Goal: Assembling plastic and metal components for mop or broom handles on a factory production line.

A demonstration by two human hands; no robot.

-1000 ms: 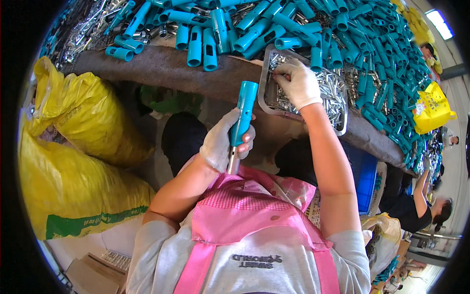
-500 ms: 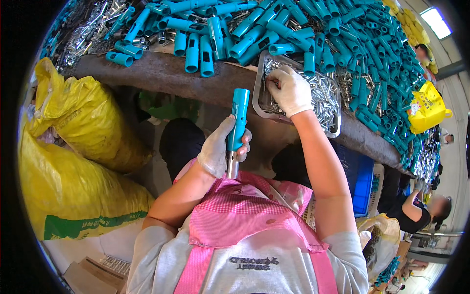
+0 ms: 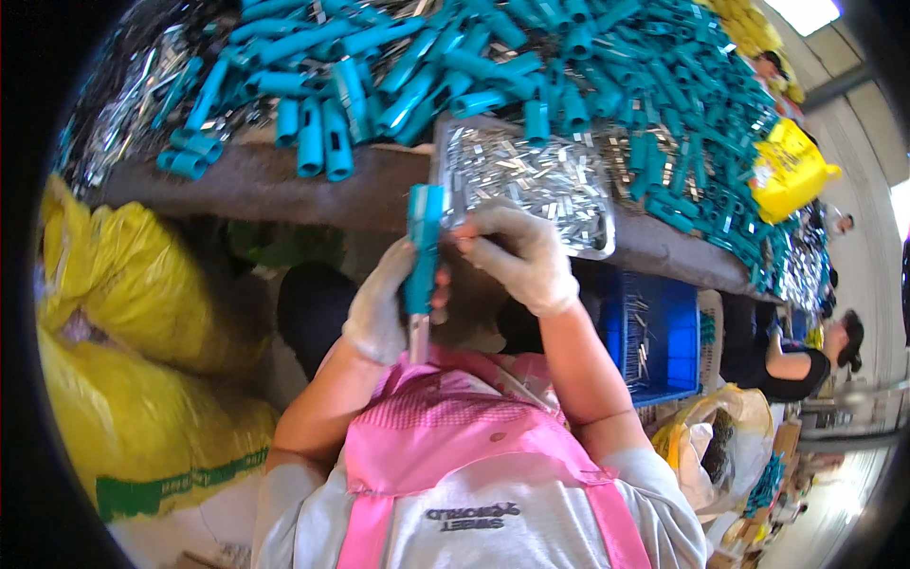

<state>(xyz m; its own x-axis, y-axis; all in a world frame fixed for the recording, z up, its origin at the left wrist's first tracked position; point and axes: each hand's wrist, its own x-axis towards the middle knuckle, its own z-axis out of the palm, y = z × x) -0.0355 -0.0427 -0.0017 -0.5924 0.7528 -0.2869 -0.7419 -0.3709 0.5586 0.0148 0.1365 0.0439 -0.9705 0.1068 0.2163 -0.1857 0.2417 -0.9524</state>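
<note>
To the right of the long table [image 3: 223, 197] stands a pale wall [image 3: 870, 171], with a dark beam [image 3: 836, 87] before it. A bright panel [image 3: 806, 12] (window or lamp, unclear) glows beyond the table's far right.

The left hand [image 3: 381, 299] grips a teal tube [image 3: 424, 242]; at its three o'clock, the right hand [image 3: 519, 258] is pinched; a metal tray [image 3: 443, 159] lies at one o'clock.

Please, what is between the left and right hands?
In the head view, a teal tube, held in the left hand, lies between it and the right hand.
</note>
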